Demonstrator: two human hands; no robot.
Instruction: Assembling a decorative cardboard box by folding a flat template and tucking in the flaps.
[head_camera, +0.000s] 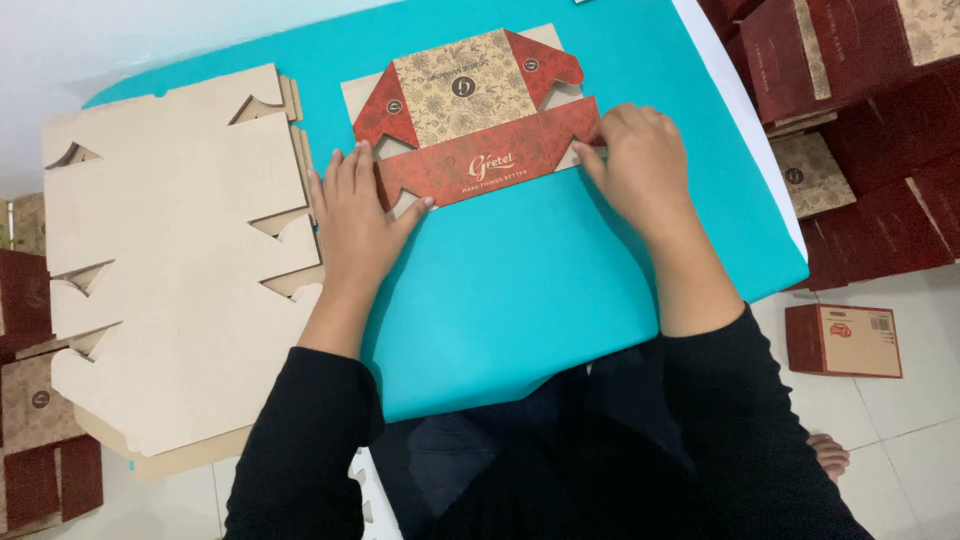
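From the head camera, a flat die-cut carton blank (470, 115), red with a beige floral panel and partly folded flaps, lies at the far middle of the turquoise counter (520, 290). The left hand (355, 215) rests open and flat, fingertips pressing the blank's lower left corner, while the right hand (640, 165) curls over its right end, fingers bent on the flap there, covering that edge. A stack of plain brown blanks (170, 260) lies left, partly cut off, and red boxes (860, 130) crowd the floor right.
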